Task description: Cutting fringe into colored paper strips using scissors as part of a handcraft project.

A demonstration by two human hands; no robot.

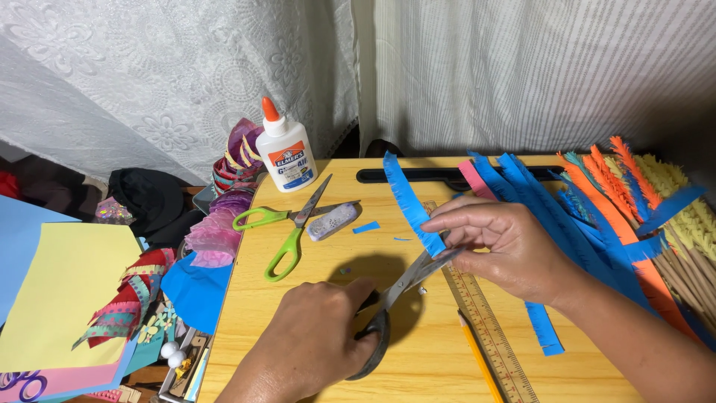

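My left hand (317,336) grips the dark handles of a pair of scissors (409,277) over the wooden desk (328,276). The blades are parted around the lower end of a blue fringed paper strip (406,195). My right hand (507,242) pinches that strip at its lower end, just right of the blades, and holds it slanting up to the left. A small blue paper scrap (365,227) lies on the desk near the strip.
Green-handled scissors (287,231), a grey eraser-like lump (332,221) and a white glue bottle with an orange cap (286,153) sit at the back left. A ruler (488,332) and pencil (477,354) lie front right. Fringed blue, orange and yellow strips (619,201) pile at right. Coloured paper sheets (67,291) lie off the left edge.
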